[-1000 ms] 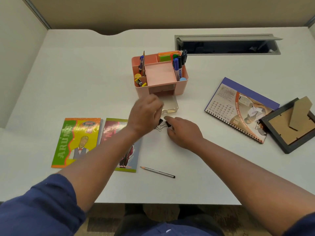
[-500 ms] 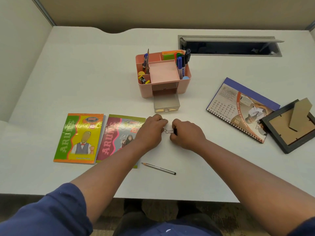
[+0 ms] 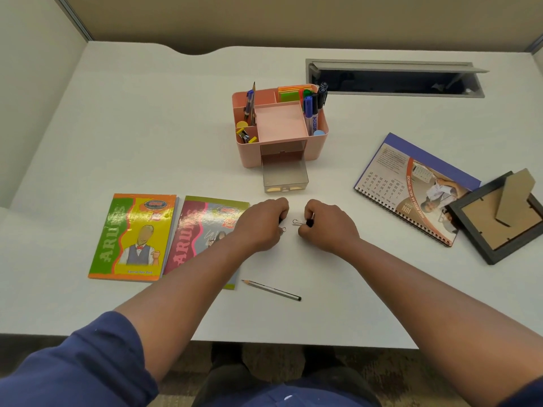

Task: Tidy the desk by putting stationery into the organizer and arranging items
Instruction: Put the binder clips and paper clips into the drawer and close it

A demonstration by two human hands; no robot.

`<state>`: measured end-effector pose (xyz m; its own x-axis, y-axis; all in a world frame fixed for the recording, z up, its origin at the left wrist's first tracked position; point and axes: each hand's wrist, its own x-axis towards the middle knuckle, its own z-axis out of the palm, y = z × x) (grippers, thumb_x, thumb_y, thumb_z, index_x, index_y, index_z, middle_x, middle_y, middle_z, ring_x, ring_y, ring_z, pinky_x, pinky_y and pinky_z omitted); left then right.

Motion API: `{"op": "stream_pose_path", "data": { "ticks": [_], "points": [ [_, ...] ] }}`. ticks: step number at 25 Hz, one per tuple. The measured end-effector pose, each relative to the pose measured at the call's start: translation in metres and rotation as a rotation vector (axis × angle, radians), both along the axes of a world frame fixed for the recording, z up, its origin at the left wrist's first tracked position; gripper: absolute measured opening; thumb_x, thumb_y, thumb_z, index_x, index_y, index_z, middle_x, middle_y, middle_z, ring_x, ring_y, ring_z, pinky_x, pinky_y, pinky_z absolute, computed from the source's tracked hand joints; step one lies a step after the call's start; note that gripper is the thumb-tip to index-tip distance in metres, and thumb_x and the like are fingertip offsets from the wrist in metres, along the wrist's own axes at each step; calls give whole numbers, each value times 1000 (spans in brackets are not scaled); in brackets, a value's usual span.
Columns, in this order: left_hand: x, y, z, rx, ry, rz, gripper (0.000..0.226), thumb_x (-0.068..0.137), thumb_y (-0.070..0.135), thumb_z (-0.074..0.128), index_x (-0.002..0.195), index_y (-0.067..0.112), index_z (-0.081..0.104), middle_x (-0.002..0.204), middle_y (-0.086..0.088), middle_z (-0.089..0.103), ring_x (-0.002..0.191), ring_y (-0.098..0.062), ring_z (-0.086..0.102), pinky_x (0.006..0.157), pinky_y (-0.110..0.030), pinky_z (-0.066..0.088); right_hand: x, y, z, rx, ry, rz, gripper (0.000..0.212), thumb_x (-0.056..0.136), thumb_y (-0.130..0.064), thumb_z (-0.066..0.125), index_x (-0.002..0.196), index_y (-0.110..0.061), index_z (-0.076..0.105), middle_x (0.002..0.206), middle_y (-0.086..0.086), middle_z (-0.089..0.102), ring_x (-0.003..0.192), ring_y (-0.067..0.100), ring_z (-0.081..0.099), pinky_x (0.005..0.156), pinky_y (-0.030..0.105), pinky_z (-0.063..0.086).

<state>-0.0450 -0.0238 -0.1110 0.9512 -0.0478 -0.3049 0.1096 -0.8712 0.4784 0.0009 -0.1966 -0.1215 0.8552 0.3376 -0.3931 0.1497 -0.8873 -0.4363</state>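
A pink organizer [image 3: 318, 133] stands mid-desk with markers, pens and sticky notes in its compartments. Its clear drawer [image 3: 285, 179] is pulled out toward me. Just in front of the drawer, my left hand [image 3: 261, 224] is closed on a black binder clip [image 3: 282, 227] that is mostly hidden by the fingers. My right hand [image 3: 326, 224] grips another black binder clip [image 3: 302, 222], whose silver wire handle points left. The two hands sit a small gap apart on the desk. A pencil [image 3: 271, 290] lies nearer to me.
Two colourful exercise books [image 3: 133, 236] [image 3: 199, 227] lie to the left, the second partly under my left forearm. A spiral desk calendar [image 3: 411, 186] and a face-down black picture frame [image 3: 496, 218] lie at the right. An open cable hatch [image 3: 393, 79] is at the back.
My left hand came down from the drawer to the clips beside my right hand. The hands have since drawn slightly apart, each with a clip.
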Motion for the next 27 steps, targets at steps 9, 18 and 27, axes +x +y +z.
{"op": "stream_pose_path", "data": {
  "ticks": [9,18,27],
  "points": [
    [7,-3,8,42,71,-133,17,79,8,61,86,17,73,83,2,64,79,-21,56,62,-26,38,31,7,19,335,-268,-202,5,90,-31,66,90,-27,63,67,-13,58,67,12,55,60,31,44],
    [11,1,5,-68,133,-142,20,80,4,62,84,17,76,87,1,72,82,-19,65,75,-32,57,63,33,10,109,-321,-18,26,98,-28,54,109,-17,74,108,8,62,98,28,59,77,36,50],
    [12,2,13,-51,52,-173,10,76,12,66,77,18,74,76,3,69,72,-19,61,69,-37,56,61,30,-2,234,-146,-98,33,100,-35,53,129,-22,62,123,6,56,107,25,59,89,40,51]
  ]
}}
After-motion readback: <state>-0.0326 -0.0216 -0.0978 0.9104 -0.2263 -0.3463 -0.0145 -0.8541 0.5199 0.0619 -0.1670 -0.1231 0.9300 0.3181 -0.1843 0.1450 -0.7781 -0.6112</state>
